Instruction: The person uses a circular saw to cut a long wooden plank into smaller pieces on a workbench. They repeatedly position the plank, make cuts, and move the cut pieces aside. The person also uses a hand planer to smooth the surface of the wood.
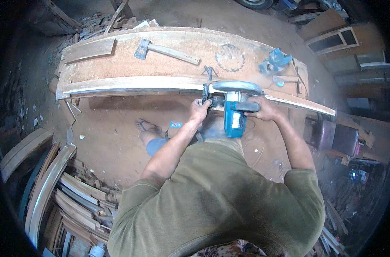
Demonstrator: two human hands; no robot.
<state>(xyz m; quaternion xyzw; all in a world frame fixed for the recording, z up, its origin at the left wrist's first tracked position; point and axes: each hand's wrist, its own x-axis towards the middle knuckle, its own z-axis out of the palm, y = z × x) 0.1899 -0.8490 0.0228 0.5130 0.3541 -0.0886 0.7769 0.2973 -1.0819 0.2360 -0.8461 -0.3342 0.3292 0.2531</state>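
Note:
A teal circular saw [235,118] sits on a long wooden plank [130,85] along the workbench's near edge. My right hand [263,107] is wrapped round the saw's handle at its right side. My left hand [200,108] is closed on a black fitting [207,96] at the left front of the saw. Behind the plank, on the bench [169,36], lie a hatchet [169,53], a loose saw blade [230,57] and a blue tool [275,62]. A short board [90,50] lies at the bench's left.
Piles of timber [75,188] are stacked at the lower left. Boards and panels [332,34] stand to the upper right, with dark padded pieces [332,132] below them. A tyre [255,3] shows beyond the bench. A cord [259,154] runs on the floor.

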